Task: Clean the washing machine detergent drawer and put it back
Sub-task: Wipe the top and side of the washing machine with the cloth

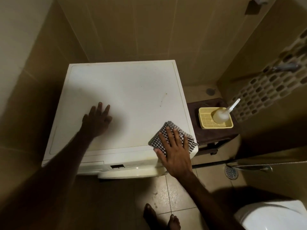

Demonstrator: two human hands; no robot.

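A white front-loading washing machine (126, 97) stands against the tiled wall, seen from above. Its detergent drawer (90, 166) sits closed in the front panel at the left. My left hand (97, 120) rests flat on the machine's top, fingers straight. My right hand (174, 151) presses flat on a folded black-and-white checked cloth (159, 140) at the top's front right corner.
A dark wooden stool (214, 131) right of the machine bears a yellow perforated tray (206, 120) with a white squeeze bottle (221, 113). A toilet (274, 216) is at the bottom right, a floor drain (231, 171) and hose beside it. My bare feet (161, 218) stand on the tiled floor.
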